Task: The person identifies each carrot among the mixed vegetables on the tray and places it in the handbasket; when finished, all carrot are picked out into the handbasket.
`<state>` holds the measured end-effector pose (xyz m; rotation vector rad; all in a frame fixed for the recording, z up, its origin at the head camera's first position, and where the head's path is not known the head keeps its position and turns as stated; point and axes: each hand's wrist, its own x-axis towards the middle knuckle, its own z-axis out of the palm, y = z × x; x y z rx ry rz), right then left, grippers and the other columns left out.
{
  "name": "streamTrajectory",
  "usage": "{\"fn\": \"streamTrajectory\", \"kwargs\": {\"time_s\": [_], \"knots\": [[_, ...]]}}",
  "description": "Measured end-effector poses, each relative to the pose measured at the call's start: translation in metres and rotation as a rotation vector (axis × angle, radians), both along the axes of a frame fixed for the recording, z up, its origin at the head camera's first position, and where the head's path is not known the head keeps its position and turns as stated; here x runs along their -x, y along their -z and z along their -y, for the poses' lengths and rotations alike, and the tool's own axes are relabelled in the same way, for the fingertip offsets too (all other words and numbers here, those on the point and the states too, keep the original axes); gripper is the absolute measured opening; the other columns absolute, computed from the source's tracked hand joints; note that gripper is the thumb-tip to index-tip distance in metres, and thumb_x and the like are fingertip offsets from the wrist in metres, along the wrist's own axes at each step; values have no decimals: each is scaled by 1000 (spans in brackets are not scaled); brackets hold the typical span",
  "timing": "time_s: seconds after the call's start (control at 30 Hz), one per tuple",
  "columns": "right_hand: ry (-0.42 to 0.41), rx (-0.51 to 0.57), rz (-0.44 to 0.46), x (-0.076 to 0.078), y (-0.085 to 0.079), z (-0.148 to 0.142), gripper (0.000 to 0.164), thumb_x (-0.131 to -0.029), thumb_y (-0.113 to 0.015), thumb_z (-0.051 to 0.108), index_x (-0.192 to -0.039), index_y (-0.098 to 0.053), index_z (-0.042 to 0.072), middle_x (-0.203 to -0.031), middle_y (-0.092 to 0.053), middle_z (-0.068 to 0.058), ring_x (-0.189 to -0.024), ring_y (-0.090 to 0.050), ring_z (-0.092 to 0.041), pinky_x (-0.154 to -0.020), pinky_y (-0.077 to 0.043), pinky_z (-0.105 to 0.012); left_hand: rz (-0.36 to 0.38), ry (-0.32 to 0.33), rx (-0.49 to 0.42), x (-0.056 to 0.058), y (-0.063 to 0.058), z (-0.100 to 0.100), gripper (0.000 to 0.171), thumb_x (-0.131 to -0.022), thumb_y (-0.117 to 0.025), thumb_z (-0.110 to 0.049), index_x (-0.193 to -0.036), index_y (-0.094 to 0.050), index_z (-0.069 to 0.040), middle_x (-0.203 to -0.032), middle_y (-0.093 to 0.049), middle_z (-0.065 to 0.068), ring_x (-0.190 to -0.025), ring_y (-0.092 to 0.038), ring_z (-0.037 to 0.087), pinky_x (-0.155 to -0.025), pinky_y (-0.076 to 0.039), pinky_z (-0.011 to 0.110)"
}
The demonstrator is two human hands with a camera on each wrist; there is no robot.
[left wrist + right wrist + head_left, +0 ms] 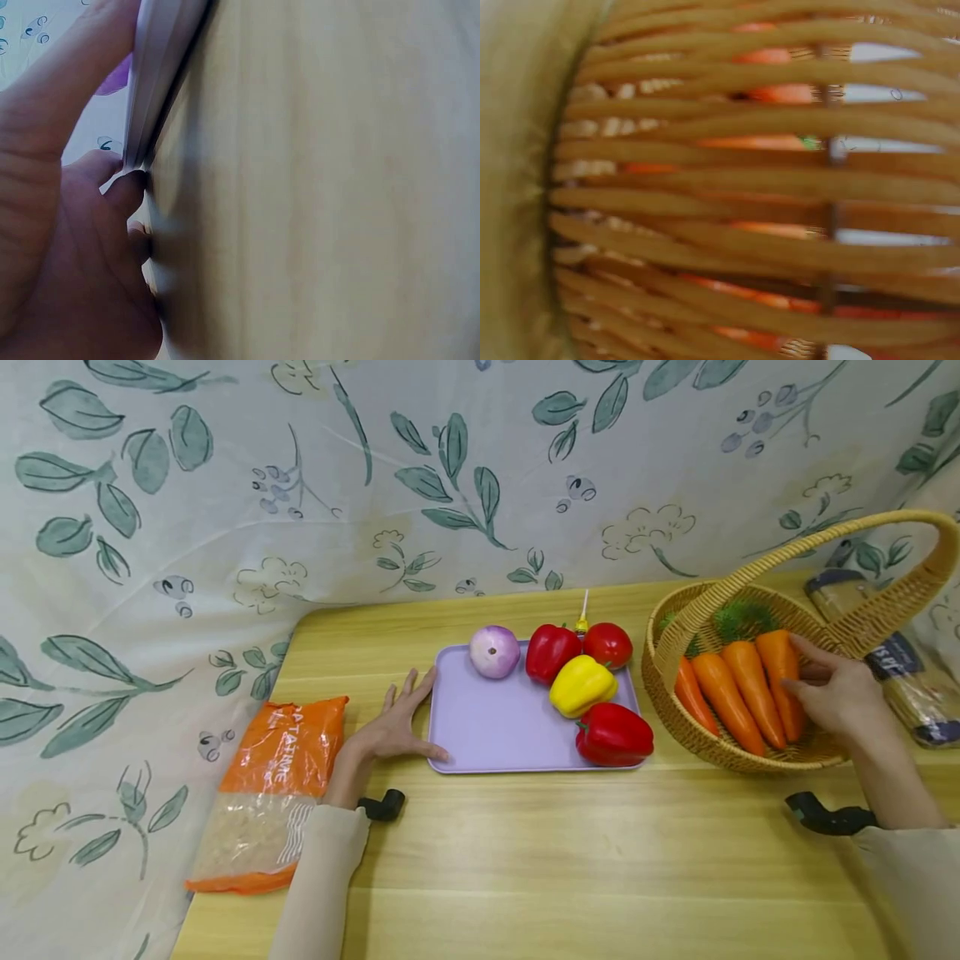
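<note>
My right hand (843,693) reaches into the wicker basket (675,735) and grips the rightmost carrot (780,681), thumb on one side and fingers on the other. Several more carrots (726,697) lie beside it, with green tops behind them. My left hand (393,722) is spread at the left side of the lilac tray (487,735), its thumb touching the near corner and its fingers along the edge. On the tray are an onion (495,652), a tomato (607,646), a yellow bell pepper (583,686) and two red bell peppers (615,735). The right wrist view shows only basket weave (705,180) over orange patches.
An orange and clear bag (273,785) lies left of my left forearm. Behind the basket, at the right, lies a clear plastic package (911,668). The basket's tall handle (810,543) arches over its opening. A leaf-patterned cloth (315,510) hangs behind the wooden table (525,860).
</note>
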<state>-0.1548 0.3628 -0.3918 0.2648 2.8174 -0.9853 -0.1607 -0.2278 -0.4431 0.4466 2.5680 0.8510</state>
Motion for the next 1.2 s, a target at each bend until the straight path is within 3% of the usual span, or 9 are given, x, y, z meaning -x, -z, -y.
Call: {"fn": "streamTrajectory", "kwargs": {"time_s": [0.13,0.27,0.3,0.4,0.5,0.9,1.03,1.13,1.2], "knots": [[-60,-12,-11,3,4,-1,70,-105,-57,23,-162,-20,6,-135,-51,-48,-84,-68,-25,-57,-49,-18,5,-10,-3,0,0,1,141,-70,-94,-50,-168,5,-26,-176,10,7,-161,21,32,-128,17,62],[-60,1,-17,5,6,0,69,-104,-59,23,-161,-24,5,-135,-52,-47,-72,-54,9,-57,-50,-17,9,-17,1,0,1,2,141,-70,-94,-50,-168,4,-27,-176,11,7,-161,21,32,-128,16,63],[-57,3,-19,5,6,1,69,-104,-59,23,-161,-25,5,-135,-52,-47,-72,-54,9,-58,-50,-16,7,-16,2,0,1,2,140,-70,-94,-50,-168,4,-27,-176,11,6,-161,21,31,-128,17,62],[-44,26,-3,6,7,4,68,-105,-57,24,-161,-24,5,-139,-48,-48,-91,-69,-22,-59,-47,-11,5,-14,-3,0,1,3,140,-70,-94,-50,-168,4,-26,-176,10,6,-161,21,30,-128,17,61],[-36,58,13,5,8,6,67,-106,-54,23,-162,-20,6,-141,-44,-49,-122,-50,-56,-60,-45,-9,1,-11,-5,1,1,3,140,-71,-94,-49,-168,4,-26,-176,9,7,-161,21,29,-128,18,60],[-42,84,48,0,5,2,69,-108,-47,28,-164,-9,12,-148,-34,-51,-133,-38,-62,-61,-39,-7,10,-7,-15,2,0,0,140,-71,-94,-49,-168,4,-26,-176,10,6,-161,21,30,-128,18,60],[-88,17,41,-2,2,2,72,-109,-44,35,-165,-4,14,-147,-34,-51,-132,-38,-65,-82,-56,-40,2,-3,-11,2,0,-1,139,-71,-94,-49,-168,4,-26,-176,8,6,-161,20,31,-128,17,60],[-117,2,15,-4,1,5,75,-109,-42,38,-166,-2,10,-147,-35,-50,-129,-38,-66,-92,-44,-71,-1,-11,-11,2,-3,0,136,-73,-93,-48,-168,2,-25,-177,6,7,-162,18,32,-129,17,60],[-118,9,-12,-7,-2,9,77,-109,-42,41,-166,-3,6,-148,-35,-49,-129,-38,-65,-94,-40,-74,2,-32,-21,0,-5,1,132,-76,-91,-47,-168,0,-23,-177,4,7,-162,16,32,-129,16,60]]}}
